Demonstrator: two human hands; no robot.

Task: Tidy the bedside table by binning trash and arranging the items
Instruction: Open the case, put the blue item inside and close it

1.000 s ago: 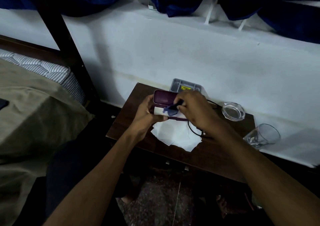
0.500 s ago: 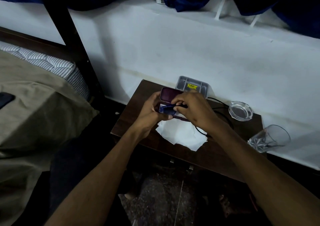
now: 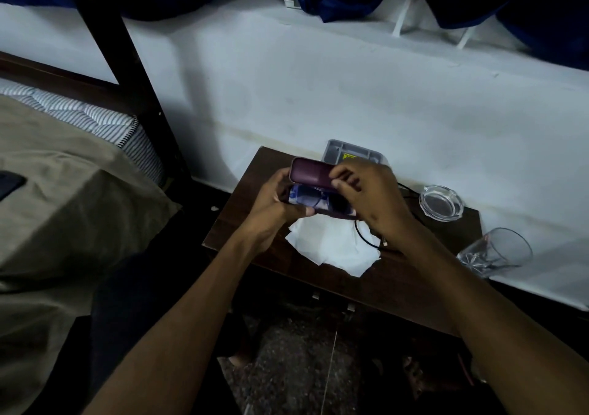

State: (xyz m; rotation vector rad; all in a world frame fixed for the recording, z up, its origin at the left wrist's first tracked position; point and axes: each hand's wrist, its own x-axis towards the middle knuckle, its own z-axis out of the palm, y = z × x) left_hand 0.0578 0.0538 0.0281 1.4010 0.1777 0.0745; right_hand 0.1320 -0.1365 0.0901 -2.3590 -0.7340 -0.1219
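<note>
The maroon glasses case (image 3: 314, 175) hangs half open above the bedside table (image 3: 255, 172), glasses (image 3: 314, 199) lying inside; the left hand (image 3: 275, 206) grips its lower half, fingers curled round it; the right hand (image 3: 366, 198) pinches the lid's edge; beneath lie white tissues (image 3: 331, 245) and a black cable (image 3: 366, 239); rightward an ashtray (image 3: 441, 202), a tipped glass (image 3: 495, 252); a grey tray (image 3: 353, 155) behind.
</note>
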